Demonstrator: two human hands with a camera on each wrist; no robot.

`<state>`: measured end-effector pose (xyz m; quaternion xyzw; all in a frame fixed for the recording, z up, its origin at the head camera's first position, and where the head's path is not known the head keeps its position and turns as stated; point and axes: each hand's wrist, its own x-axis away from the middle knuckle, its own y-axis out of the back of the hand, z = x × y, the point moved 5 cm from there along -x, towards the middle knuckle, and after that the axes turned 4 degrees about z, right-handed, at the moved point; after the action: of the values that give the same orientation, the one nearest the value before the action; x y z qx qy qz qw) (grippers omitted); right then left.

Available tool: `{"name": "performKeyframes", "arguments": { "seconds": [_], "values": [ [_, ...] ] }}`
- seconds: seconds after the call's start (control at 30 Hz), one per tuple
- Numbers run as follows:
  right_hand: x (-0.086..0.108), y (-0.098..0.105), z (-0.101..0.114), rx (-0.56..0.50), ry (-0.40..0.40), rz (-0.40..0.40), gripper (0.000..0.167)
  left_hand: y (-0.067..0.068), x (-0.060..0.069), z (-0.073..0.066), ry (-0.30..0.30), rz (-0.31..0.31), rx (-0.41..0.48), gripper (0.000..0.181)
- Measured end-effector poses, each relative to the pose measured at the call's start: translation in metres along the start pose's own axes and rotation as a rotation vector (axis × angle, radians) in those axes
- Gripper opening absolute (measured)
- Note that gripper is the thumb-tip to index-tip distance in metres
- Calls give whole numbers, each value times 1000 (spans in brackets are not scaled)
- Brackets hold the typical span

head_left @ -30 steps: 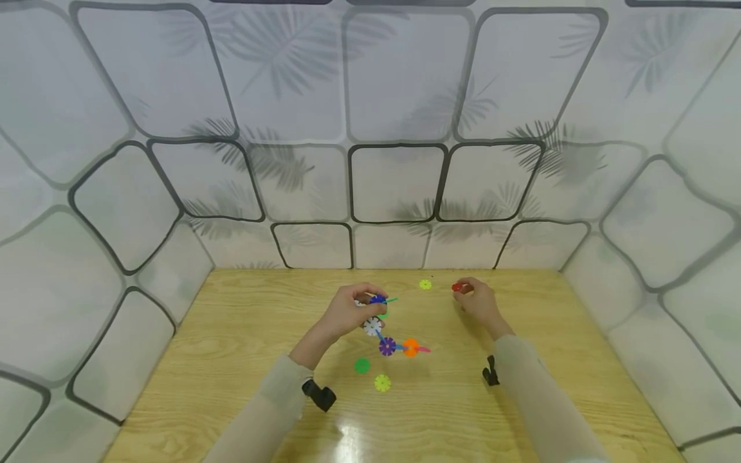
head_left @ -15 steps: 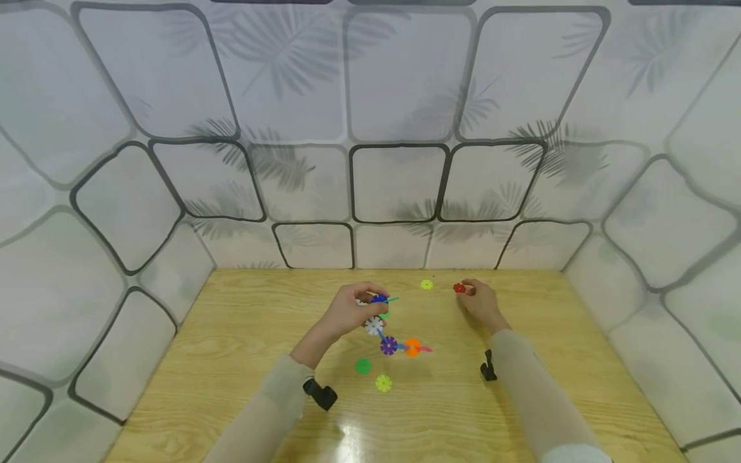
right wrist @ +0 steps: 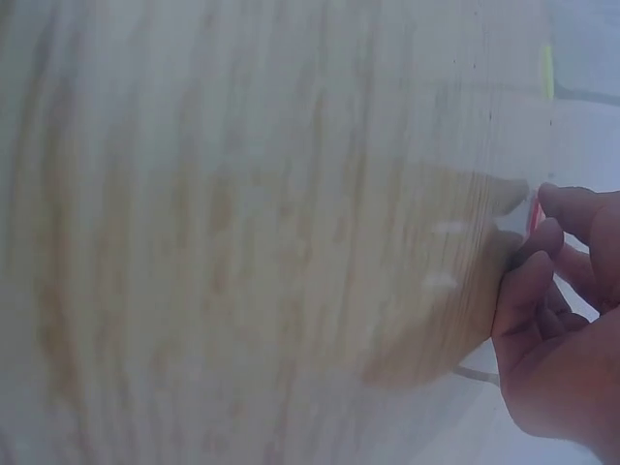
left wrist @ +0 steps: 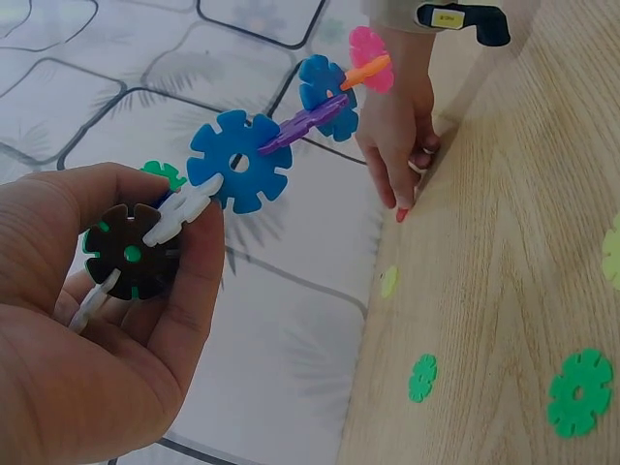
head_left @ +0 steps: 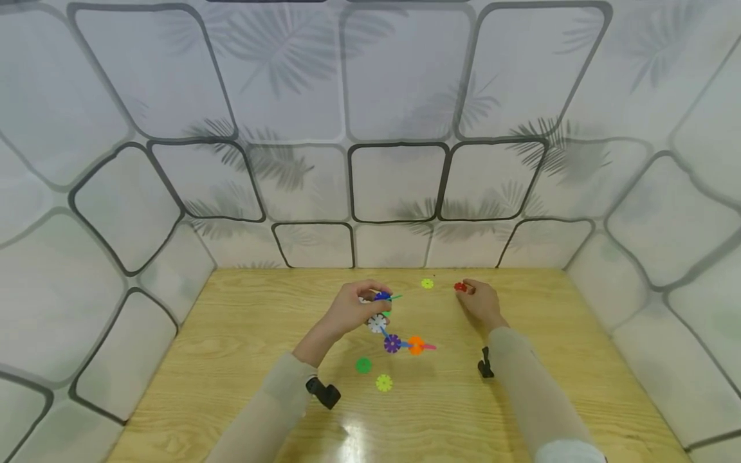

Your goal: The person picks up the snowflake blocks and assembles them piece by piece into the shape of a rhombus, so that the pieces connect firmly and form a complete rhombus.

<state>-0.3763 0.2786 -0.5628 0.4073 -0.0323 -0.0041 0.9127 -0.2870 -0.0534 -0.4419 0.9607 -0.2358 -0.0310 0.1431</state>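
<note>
Wood grain is covering the counter [head_left: 249, 341] beneath a chain [head_left: 392, 343] of notched, seemingly plastic discs. The left hand [head_left: 353, 310] is pinching the chain between its fingers, probably steadying its jutting length; right of the chain, the right hand [head_left: 482, 302] is finger-pinching a thin red disc [head_left: 460, 287] by its rim.

Long pale beige sleeves [head_left: 263, 405], black wrist cameras [head_left: 326, 393], small yellow label [left wrist: 448, 18]
</note>
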Motion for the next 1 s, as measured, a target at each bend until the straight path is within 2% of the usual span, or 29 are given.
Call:
{"name": "performKeyframes", "arguments": {
  "seconds": [0.17, 0.43, 0.6, 0.77, 1.0],
  "values": [
    [-4, -2, -3, -4, -22, 7, 54, 1, 1, -1, 2, -9, -2, 26],
    [2, 1, 3, -10, -23, 10, 44, 4, 2, 2, 7, -19, -11, 24],
    [4, 1, 6, -27, -34, 40, 38, 3, 2, 3, 6, -19, -13, 27],
    [5, 1, 8, -46, -55, 90, 39, 3, 2, 3, 3, -17, -11, 26],
    [5, 0, 9, -40, -66, 105, 40, 3, 4, 3, 0, -21, -3, 24]
  ]
}}
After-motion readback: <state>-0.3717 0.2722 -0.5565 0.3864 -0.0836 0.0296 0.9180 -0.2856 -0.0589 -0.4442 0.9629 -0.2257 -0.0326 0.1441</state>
